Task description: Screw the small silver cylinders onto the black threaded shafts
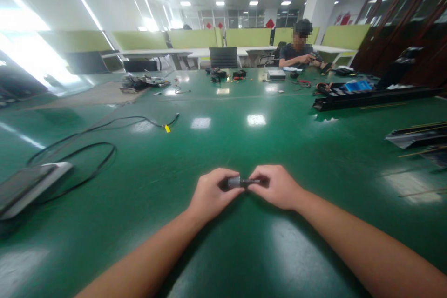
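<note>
Between my two hands, low over the green table (216, 149), lies a small slim object (234, 182) with a grey cylinder at its left and a dark, thin part at its right. My left hand (214, 193) pinches the grey cylinder end between thumb and fingers. The dark thin end is pinched by my right hand (275, 186). The object is held level, pointing left to right. Its ends are partly hidden by my fingers, and I cannot make out exactly what it is.
A tablet-like device (28, 186) with a black cable (111, 149) and yellow tag (167, 128) is at the left. Black rails (377, 98) lie at the right. A person (296, 53) sits across the table, near a grey box (276, 75) and small parts.
</note>
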Demonstrator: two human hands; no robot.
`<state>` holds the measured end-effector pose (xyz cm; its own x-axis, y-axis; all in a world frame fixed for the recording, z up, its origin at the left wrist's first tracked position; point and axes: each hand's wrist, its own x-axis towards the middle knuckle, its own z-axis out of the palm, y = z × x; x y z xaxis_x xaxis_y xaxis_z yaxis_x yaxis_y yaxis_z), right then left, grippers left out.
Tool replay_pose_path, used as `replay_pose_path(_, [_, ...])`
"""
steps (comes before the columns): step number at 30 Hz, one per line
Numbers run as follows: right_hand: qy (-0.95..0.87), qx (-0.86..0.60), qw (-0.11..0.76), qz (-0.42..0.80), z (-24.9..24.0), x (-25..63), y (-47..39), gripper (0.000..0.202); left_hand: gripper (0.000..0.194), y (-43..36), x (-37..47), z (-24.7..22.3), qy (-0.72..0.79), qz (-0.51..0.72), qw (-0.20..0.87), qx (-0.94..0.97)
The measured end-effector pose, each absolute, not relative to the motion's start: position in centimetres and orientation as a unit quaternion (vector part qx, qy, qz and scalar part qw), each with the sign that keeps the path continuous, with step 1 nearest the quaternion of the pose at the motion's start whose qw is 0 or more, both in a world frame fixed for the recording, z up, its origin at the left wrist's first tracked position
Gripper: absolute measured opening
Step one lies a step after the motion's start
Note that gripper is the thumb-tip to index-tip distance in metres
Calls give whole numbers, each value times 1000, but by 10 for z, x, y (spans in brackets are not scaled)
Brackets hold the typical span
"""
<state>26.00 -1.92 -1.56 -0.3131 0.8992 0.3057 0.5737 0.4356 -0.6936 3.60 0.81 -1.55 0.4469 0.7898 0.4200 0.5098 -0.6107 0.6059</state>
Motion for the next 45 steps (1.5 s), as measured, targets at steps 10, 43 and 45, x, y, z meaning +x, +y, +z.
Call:
replay_pose_path(10, [-773,-479,338,241,-13,262,-19,6,26,8,36,-13,398,347,189,828])
replay_pose_path(43, [-759,-499,344,238,-11,262,-19,4,28,10,34,-12,419,350,186,817])
replay_pose_path(45, [-760,-500,343,236,-11,262,-19,4,28,10,34,-12,421,349,185,817])
